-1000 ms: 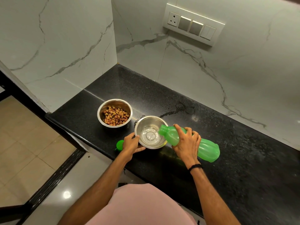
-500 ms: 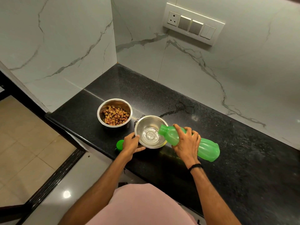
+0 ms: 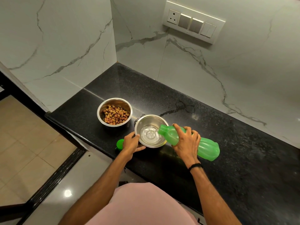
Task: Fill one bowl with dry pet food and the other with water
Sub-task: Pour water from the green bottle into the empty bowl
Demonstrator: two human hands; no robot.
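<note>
Near the counter's (image 3: 243,159) front edge, a green bottle (image 3: 194,142) is gripped around its middle by the right hand (image 3: 185,143), tipped over the steel water bowl (image 3: 146,121) (water pooling inside), whose left rim is clasped by the left hand (image 3: 131,143); the kibble bowl (image 3: 103,111) is set far-left.

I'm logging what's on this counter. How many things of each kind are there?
Steel bowls: 2, kibble bowl and water bowl
Green bottle: 1
Green cap: 1
Total: 4
</note>
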